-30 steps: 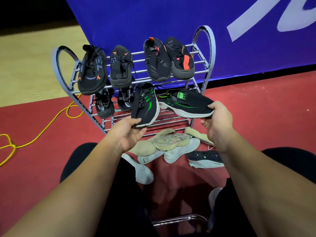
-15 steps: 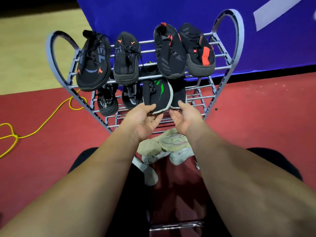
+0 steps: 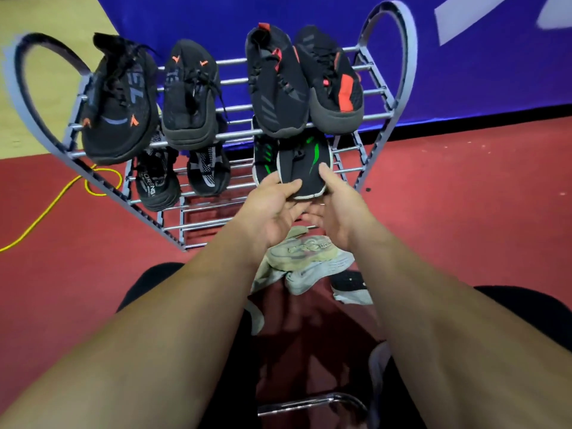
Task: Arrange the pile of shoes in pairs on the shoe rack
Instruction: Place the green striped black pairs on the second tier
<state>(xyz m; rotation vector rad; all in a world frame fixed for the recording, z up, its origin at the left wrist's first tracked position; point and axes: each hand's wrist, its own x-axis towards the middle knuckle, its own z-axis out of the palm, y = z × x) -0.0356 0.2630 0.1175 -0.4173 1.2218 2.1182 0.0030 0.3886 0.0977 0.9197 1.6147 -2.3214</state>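
Fingers (image 3: 288, 184) pinch one shoe (image 3: 305, 168) of eight racked.

Indoor, med-bright, light fr overhead; colours saturated. Soft shadows on red floor (image 3: 312, 345), lower centre. Wide-angle bend: shoe rack (image 3: 409, 57) side loops bow outward nr frame edges. L loop smeared, jagged, i.e. motion blur. Glint on chrome chair tube (image 3: 309, 402).

The right hand (image 3: 335, 209) has brought the green-striped shoe (image 3: 305, 170) onto the shoe rack (image 3: 408, 66) beside its mate (image 3: 263, 162).
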